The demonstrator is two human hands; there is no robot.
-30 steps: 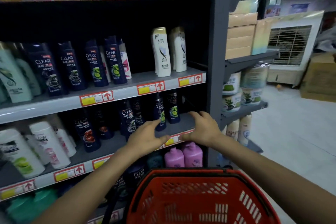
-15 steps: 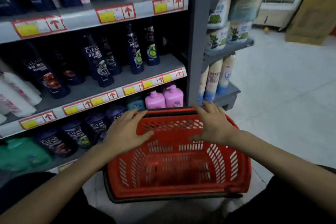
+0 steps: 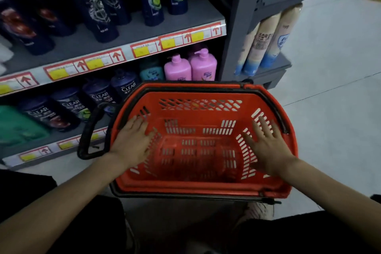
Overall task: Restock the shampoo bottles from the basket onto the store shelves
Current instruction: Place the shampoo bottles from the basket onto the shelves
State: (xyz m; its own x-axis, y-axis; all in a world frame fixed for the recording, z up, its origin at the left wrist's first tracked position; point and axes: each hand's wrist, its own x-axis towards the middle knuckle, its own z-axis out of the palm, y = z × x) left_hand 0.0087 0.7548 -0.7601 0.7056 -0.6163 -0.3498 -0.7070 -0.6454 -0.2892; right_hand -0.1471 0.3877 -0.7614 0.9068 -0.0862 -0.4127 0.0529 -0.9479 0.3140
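Here we are, low down in front of the shelf, and the red basket sits right up against the bottom rack, between the person's dark-clad knees. Its black handle loops out to the left, across the lowest row of dark blue shampoo bottles. More of those bottles stand on the shelf above, behind a strip of red and yellow price tags. 2 pink pump bottles stand just behind the basket's far rim, with a teal bottle beside them. A grey post closes the rack on the right. Past it, tall tubes lean on a side rack above the pale floor.

The left hand is over the basket's left wall, fingers straight and spread, gripping nothing. The right hand mirrors it over the right wall, fingers fanned apart, also holding nothing. Whether the palms touch the plastic, I cannot tell. Between them only the slotted red bottom shows.

And the change from 0.5 seconds back: both hands were at the far rim then. Now they have slid nearer, out to the 2 side walls, and the view has dipped lower.
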